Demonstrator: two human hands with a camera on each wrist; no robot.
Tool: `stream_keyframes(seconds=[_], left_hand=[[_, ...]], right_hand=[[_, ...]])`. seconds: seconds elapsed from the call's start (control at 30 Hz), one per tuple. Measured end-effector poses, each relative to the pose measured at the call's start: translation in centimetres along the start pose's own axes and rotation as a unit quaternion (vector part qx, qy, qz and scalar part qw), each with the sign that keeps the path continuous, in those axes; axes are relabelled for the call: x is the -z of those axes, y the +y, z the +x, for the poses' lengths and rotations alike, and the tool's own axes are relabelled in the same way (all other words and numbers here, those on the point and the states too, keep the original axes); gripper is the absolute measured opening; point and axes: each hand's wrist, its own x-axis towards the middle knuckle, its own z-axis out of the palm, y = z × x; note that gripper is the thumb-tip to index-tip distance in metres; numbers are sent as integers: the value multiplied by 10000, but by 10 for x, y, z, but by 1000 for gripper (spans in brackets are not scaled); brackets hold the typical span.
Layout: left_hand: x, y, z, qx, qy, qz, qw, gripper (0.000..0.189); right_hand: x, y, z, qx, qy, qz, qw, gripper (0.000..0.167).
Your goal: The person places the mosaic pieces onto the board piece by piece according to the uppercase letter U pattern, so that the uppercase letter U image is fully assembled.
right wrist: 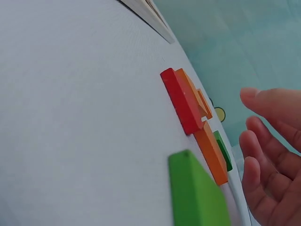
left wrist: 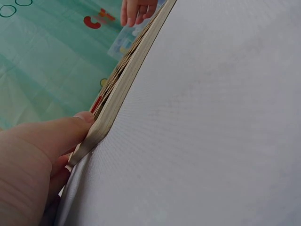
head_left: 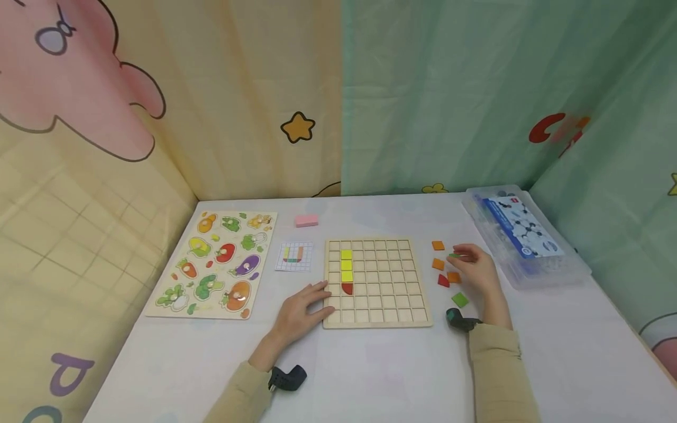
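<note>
My left hand (head_left: 298, 314) rests at the left edge of a wooden grid board (head_left: 391, 322), fingers extended. In the left wrist view its thumb (left wrist: 77, 123) touches the board's corner. Three yellow square tiles (head_left: 346, 265) stand in one column of the board, with a red rounded tile (head_left: 347, 288) below them. My right hand (head_left: 476, 269) hovers by the loose tiles right of the board, thumb and fingers apart. A green tile (right wrist: 223, 150) lies near its fingertips. Around it are three orange tiles (head_left: 438, 245), a red tile (head_left: 443, 281) and another green tile (head_left: 460, 299).
A small pattern card (head_left: 294, 256) lies left of the board, with a pink block (head_left: 307, 220) behind it. Farther left is a vegetable puzzle board (head_left: 211, 264). A clear plastic case (head_left: 529, 235) stands at the right. Curtains hang behind the table.
</note>
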Motion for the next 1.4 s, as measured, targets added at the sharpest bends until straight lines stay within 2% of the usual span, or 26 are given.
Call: stream_keyframes(seconds=[0.17,0.3,0.63,0.87,1.13,1.4], left_hand=[[0,0,0,36,-38,-4,10000,39],[0,-1,0,-11,-23,12,10000,39],[0,-2,0,-28,-11,24,10000,39],[-1,-1,0,26,-3,6,10000,39],[0,-1,0,21,-8,12,10000,39],[-1,0,0,21,3,38,10000,38]], right_hand=[[-1,6,-1,-287,287,-12,9992,52],[-2,10,1,-326,422,-72,9986,52],[-7,15,4,-584,442,-268,9970,54],[-9,14,3,-473,467,-548,9963,49],[-9,12,1,-316,521,-585,9964,46],[-11,10,0,-381,549,-642,9957,46]])
